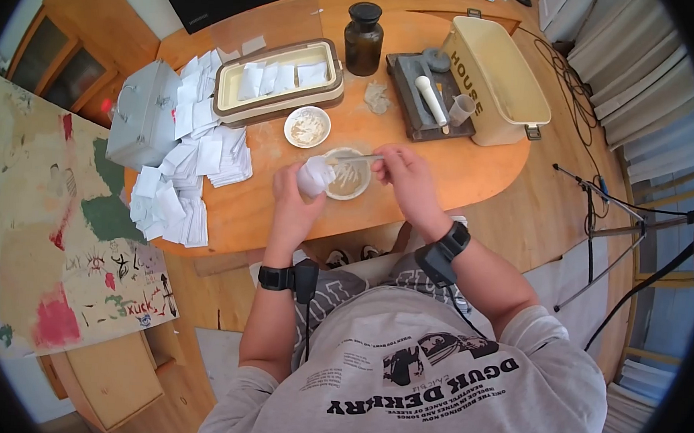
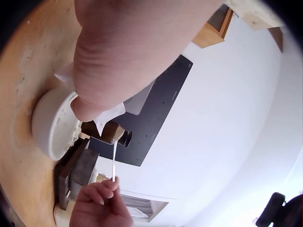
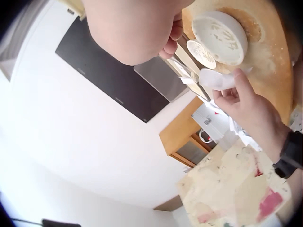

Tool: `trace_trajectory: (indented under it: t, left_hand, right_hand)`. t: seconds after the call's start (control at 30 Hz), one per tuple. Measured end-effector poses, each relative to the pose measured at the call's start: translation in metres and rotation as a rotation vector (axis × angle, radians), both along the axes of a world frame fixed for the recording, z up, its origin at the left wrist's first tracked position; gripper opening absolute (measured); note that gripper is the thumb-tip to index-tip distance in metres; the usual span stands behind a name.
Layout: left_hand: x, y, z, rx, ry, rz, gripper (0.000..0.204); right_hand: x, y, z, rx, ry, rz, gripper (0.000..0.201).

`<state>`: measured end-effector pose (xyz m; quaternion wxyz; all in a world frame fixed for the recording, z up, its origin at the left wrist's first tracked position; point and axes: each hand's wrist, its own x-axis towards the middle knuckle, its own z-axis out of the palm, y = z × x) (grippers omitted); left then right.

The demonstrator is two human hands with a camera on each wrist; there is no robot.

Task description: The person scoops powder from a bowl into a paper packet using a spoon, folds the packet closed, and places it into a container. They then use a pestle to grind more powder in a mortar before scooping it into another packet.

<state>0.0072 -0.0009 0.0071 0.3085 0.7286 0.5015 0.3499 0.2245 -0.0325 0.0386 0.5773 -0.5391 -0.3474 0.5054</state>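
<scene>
My left hand [image 1: 296,202] holds a small white paper packet [image 1: 315,177] upright, its mouth open, beside the larger white bowl [image 1: 350,197]. Pinched in my right hand [image 1: 406,178] is a thin spoon [image 1: 361,158], which reaches across that bowl to the packet's mouth. In the left wrist view, a lump of tan powder [image 2: 118,133] sits on the spoon's tip. Pale powder coats the inside of the larger bowl. Just behind stands a smaller white bowl [image 1: 308,144], also with powder in it. The right wrist view shows the packet [image 3: 217,79] between left thumb and fingers.
Piled white packets [image 1: 230,160] lie left, by a silver case [image 1: 141,114]. Behind are a cream tray [image 1: 278,107] holding several packets and a dark lidded jar [image 1: 364,45]. Rightward, a dark tray [image 1: 405,80] bears a white pestle-like tool [image 1: 430,100], beside a cream bin [image 1: 523,108].
</scene>
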Motion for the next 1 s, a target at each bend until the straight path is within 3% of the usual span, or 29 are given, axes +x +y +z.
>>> trace_trajectory:
  t: [0.03,0.1,0.13,0.2,0.27,0.33,0.47,0.57,0.63,0.67,0.73,0.77,0.83,1.0]
  left_hand:
    - [0.002,-0.001,0.001,-0.013,-0.007,-0.006,0.060]
    - [0.003,-0.001,0.002,-0.026,-0.013,-0.012,0.060]
    - [0.002,-0.001,0.001,-0.048,-0.021,-0.015,0.061]
    - [-0.002,0.000,-0.008,-0.074,-0.030,-0.002,0.062]
    - [-0.004,0.004,-0.030,-0.112,-0.278,0.039,0.063]
    - [-0.006,0.007,-0.036,-0.143,-0.342,0.071,0.063]
    - [-0.010,0.006,-0.031,-0.211,-0.414,0.067,0.064]
    - [-0.010,0.005,-0.025,-0.178,-0.354,0.059,0.063]
    - [-0.009,0.003,-0.018,-0.176,-0.322,0.054,0.062]
    - [-0.008,0.002,-0.015,-0.173,-0.290,0.051,0.061]
    - [-0.007,0.000,-0.011,-0.156,-0.265,0.044,0.060]
    - [-0.007,0.000,-0.010,-0.138,-0.242,0.039,0.059]
    - [-0.007,0.000,-0.012,-0.102,-0.219,0.031,0.060]
    - [-0.006,-0.001,-0.005,-0.054,-0.101,0.032,0.060]
  right_hand:
    - [-0.004,-0.001,0.004,0.001,0.000,-0.005,0.021]
    - [-0.011,-0.007,0.011,0.325,-0.538,0.195,0.017]
    - [-0.012,-0.011,0.018,0.403,-0.615,0.154,0.015]
    - [-0.008,-0.013,0.018,0.389,-0.654,0.121,0.015]
    - [-0.001,-0.016,0.012,0.371,-0.695,0.077,0.015]
    - [0.007,-0.013,-0.003,0.408,-0.974,0.141,0.013]
    - [0.008,-0.020,-0.015,0.357,-1.006,0.167,0.013]
    - [0.006,-0.024,-0.022,0.276,-0.922,0.194,0.015]
    - [0.002,-0.023,-0.026,0.051,-0.612,0.171,0.018]
    - [0.000,-0.022,-0.033,0.050,-0.610,0.170,0.018]
    - [-0.002,-0.019,-0.046,-0.069,-0.241,0.095,0.021]
    - [-0.003,-0.018,-0.051,-0.069,-0.239,0.093,0.021]
    - [-0.006,-0.016,-0.053,-0.148,0.035,0.040,0.022]
    - [0.004,-0.012,-0.037,-0.106,0.153,-0.019,0.022]
